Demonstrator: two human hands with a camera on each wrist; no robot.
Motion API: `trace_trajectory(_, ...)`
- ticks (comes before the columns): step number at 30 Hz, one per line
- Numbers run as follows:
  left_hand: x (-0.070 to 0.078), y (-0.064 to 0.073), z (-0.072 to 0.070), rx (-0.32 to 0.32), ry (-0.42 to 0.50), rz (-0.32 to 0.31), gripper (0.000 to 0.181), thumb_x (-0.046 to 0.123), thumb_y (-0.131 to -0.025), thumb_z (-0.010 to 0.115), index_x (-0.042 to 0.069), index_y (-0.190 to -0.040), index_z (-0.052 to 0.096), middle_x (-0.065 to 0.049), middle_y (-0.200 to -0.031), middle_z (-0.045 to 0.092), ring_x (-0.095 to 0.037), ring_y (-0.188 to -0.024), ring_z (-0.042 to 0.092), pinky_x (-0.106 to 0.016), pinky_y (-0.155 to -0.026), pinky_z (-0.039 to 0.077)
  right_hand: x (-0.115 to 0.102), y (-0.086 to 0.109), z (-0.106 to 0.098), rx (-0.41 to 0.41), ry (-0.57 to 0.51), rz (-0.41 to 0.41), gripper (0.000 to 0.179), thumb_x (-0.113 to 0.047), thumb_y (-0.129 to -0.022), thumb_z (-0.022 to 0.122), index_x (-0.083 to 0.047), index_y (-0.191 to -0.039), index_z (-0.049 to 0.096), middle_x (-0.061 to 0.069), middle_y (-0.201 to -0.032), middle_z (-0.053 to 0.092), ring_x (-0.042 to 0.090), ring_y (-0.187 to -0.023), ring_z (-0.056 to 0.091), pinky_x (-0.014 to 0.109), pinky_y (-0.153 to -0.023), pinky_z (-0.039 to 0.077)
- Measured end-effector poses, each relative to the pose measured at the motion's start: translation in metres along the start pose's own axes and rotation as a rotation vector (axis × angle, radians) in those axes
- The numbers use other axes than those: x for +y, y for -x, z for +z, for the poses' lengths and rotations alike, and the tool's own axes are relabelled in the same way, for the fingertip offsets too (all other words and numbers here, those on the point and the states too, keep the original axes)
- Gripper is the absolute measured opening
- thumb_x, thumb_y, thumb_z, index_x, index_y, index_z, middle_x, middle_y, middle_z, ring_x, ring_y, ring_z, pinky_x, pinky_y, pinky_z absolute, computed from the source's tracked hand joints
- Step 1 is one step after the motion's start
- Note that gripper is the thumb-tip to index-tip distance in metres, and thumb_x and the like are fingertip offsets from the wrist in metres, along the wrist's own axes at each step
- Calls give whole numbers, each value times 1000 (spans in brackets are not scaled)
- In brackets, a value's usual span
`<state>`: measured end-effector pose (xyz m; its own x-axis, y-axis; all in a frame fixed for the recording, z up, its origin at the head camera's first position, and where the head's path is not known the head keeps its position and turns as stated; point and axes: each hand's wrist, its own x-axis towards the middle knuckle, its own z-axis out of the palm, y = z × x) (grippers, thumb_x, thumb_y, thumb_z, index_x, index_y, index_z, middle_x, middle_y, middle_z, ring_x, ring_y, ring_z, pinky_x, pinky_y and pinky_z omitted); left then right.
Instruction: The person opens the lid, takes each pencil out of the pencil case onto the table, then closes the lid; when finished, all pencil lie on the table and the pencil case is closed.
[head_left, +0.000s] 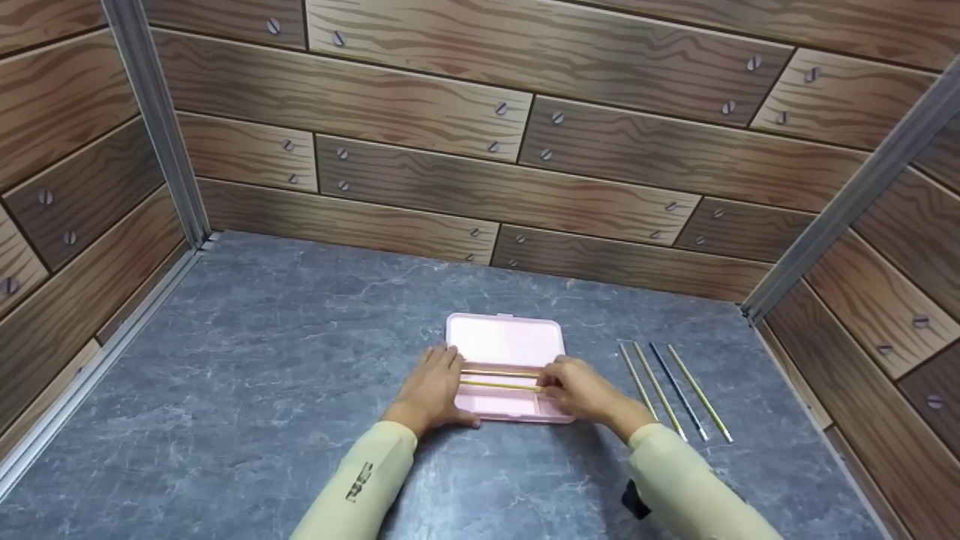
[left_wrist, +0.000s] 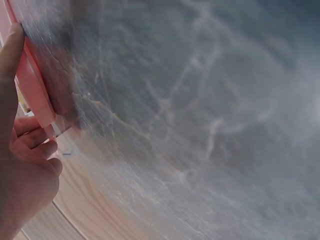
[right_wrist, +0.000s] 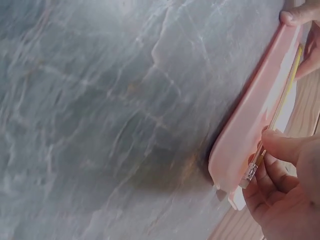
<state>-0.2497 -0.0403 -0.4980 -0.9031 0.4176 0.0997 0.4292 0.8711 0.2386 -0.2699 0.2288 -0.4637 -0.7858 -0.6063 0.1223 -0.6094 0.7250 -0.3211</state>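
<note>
A pink pencil case (head_left: 504, 339) lies open on the table, its lid folded back toward the far wall. My left hand (head_left: 433, 382) holds the case's near left corner, thumb along the front edge and fingers at the left side. My right hand (head_left: 581, 386) pinches a yellow pencil (right_wrist: 284, 97) near its eraser end, between thumb and fingers. In the head view this pencil stretches left across the case toward the left hand. Just behind it, another pencil (head_left: 499, 373) runs parallel inside the case, its right end hidden by the right hand.
Several pencils lie side by side to the right of the case, among them a dark blue one (head_left: 677, 390) and a yellow one (head_left: 699, 391). A small black object (head_left: 636, 500) shows beside the right sleeve. Wood-patterned walls (head_left: 420, 157) enclose the marbled grey table (head_left: 285, 360).
</note>
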Motion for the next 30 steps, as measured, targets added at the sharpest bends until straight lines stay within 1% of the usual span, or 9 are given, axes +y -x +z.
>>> trace_trajectory(6,-1,0,0,17,-10,10,105,60,-69,85,-6,-142,47,-22,-148,49,-38,-144,41,-48,-126,29,10,11,-13,25,-32,-19,9,6,-85,68,-2,-88,71,7,-82,64,13,-76,57,28,-65,52)
trace_trajectory(8,-1,0,0,19,-9,11,106,60,-69,85,-7,-142,47,-22,-149,49,-39,-144,41,-48,-126,30,14,16,-18,37,-37,-12,9,6,-85,68,-2,-89,71,7,-84,65,14,-77,58,28,-66,52)
trace_trajectory(14,-1,0,0,-6,2,-1,109,62,-70,83,-7,-145,44,-23,-152,45,-39,-146,38,-48,-127,27,29,34,-34,89,-56,22,7,4,-85,70,0,-90,73,8,-86,68,14,-79,60,26,-68,53)
trace_trajectory(17,-1,-1,0,-14,5,-8,110,63,-70,83,-6,-146,43,-23,-153,45,-39,-147,37,-48,-127,27,42,45,-43,131,-58,25,7,5,-84,71,1,-89,73,8,-83,67,12,-77,59,23,-66,52)
trace_trajectory(21,0,-1,-2,-19,6,-12,109,62,-71,83,-6,-146,43,-23,-153,44,-39,-147,37,-48,-127,27,60,62,-53,183,-48,39,7,6,-83,72,1,-88,71,6,-80,66,4,-75,54,21,-63,50)
trace_trajectory(23,0,-1,-3,-15,9,-10,108,62,-70,83,-6,-145,44,-23,-153,45,-39,-147,37,-48,-127,27,69,71,-58,201,-44,65,7,6,-82,73,1,-87,71,5,-79,65,1,-74,52,21,-62,49)
trace_trajectory(30,-1,0,1,-3,3,3,110,62,-69,85,-7,-144,44,-24,-152,46,-41,-146,38,-49,-127,28,100,105,-73,218,-13,261,4,3,-84,73,2,-88,72,5,-78,67,1,-70,52,22,-62,49)
